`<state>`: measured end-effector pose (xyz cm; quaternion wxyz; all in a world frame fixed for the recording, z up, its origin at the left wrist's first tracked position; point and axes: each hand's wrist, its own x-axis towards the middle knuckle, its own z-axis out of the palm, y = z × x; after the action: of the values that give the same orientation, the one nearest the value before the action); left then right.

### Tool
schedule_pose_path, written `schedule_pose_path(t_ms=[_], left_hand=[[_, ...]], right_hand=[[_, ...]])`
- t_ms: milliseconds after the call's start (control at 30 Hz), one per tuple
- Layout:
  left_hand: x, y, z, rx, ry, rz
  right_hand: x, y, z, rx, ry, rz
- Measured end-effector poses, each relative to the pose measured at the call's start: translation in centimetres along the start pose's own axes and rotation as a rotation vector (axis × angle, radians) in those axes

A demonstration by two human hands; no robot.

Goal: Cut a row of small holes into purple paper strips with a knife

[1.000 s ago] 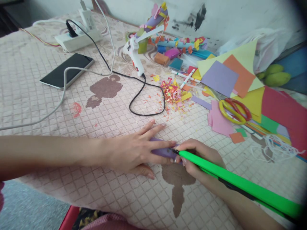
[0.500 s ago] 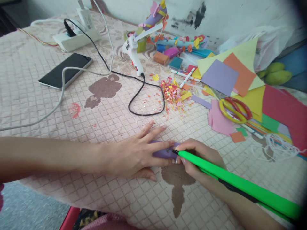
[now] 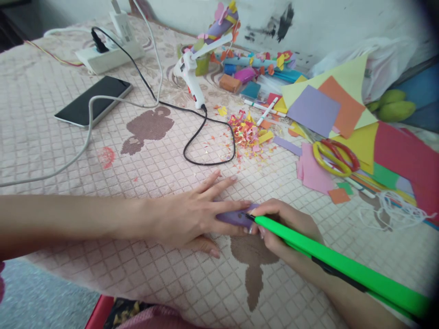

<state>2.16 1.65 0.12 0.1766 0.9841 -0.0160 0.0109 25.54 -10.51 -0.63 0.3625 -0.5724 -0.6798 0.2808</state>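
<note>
- Pressing flat: left hand (image 3: 188,219), palm down, fingers spread apart, over a purple piece (image 3: 230,218), which lies on the table and shows between and beyond its fingers.
- Gripping: right hand (image 3: 297,214), fingers closed on a green pen-shaped tool (image 3: 318,244), black tip at the purple piece beside the left fingertips. Whether the tip touches cannot be told.
- Handling, as judged: steady pressure from the left fingers either side of the working spot; tip short of those fingertips; light, even strokes, since the padded cloth may give beneath the piece.
- Surface: pale quilted tablecloth (image 3: 164,283), grid-patterned, with brown patches, one just below the purple piece.
- Far side: white glue gun (image 3: 193,87) with black cord (image 3: 211,164) looped towards the hands; mound of shredded scraps (image 3: 247,132) beside it.
- Right: coloured sheets (image 3: 313,109); yellow- and red-handled scissors (image 3: 333,172); tangled white string (image 3: 394,212).
- Left: dark-screened phone (image 3: 99,87), power strip (image 3: 106,61) beyond.
- Room: pale wall (image 3: 318,27) with black smears; blue-grey floor (image 3: 51,292) below the table edge.
</note>
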Motion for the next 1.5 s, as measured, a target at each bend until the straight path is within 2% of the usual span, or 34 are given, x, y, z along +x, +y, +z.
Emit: schedule_pose_path(t_ms=[233,433,700,833,1067,1233,1500], left_hand=[[0.1,0.5,0.1,0.030,-0.008,-0.020],[0.4,1.4,0.1,0.027,0.007,-0.074],[0.2,-0.5,-1.2,-0.062,-0.078,0.064],[0.4,-1.2,-1.5,-0.080,-0.121,0.059],[0.4,-1.0,-0.9,-0.080,-0.051,0.016],[0.3,-0.8,-0.6,-0.053,-0.042,0.011],[0.2,0.7,0.0,-0.023,0.006,-0.044]], right_hand=[[0.0,-0.3,0.2,0.027,0.006,0.023],[0.4,-0.4,-0.1,-0.070,0.020,-0.021],[0.4,-0.6,-0.1,-0.054,0.011,0.000],[0.4,-0.5,0.0,-0.064,0.020,-0.014],[0.1,-0.4,0.0,-0.059,0.010,-0.001],[0.0,-0.4,0.1,-0.011,0.005,0.009],[0.1,0.0,-0.1,-0.054,-0.012,-0.030]])
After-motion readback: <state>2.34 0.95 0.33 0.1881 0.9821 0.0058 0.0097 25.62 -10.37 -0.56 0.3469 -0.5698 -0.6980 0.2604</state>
